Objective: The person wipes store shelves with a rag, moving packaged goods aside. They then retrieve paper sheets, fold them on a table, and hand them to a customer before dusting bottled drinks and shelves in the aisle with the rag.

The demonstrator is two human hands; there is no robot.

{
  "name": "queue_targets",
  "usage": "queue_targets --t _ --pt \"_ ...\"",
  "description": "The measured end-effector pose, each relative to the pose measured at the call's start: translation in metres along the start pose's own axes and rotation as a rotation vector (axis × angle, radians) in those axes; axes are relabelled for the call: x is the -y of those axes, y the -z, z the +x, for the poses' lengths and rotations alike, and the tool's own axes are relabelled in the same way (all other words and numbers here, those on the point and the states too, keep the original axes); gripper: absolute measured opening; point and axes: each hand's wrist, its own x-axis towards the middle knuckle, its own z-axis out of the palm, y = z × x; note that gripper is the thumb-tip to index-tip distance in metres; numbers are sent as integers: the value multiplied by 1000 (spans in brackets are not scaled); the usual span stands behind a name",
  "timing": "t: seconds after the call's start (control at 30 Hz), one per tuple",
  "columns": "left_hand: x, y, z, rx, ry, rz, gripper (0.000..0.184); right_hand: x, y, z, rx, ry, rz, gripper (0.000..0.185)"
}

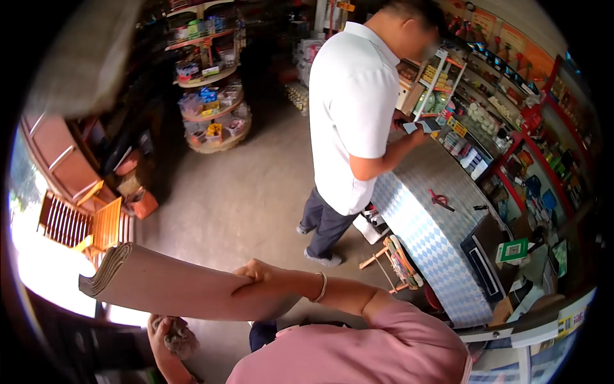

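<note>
My right hand point(259, 276), with a bracelet on the wrist, grips the upper edge of a large folded pinkish-beige sheet point(173, 281). Several layers show at its left end; I cannot tell what material it is. Below the sheet, at the lower left, my left hand point(158, 339) has its fingers closed round a crumpled greyish-brown rag point(181, 339).
A person in a white shirt point(358, 96) stands ahead, handling small items at a counter point(435, 237) with a blue-and-white checked front. A small folding stool point(400, 264) stands near it. A round display rack point(214, 83) rises behind. Wooden chairs point(105, 221) are at left.
</note>
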Motion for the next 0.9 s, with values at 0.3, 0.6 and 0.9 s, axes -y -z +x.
queue_targets --t 0.3,0.6,0.9 --pt "-2 47 262 278 287 -54 34 -13 98 205 -95 -24 -75 24" --pt "-21 16 500 214 140 214 37 -16 245 335 -138 33 -254 34" --pt "11 -107 738 179 16 485 39 -27 455 419 -381 159 -393 36"
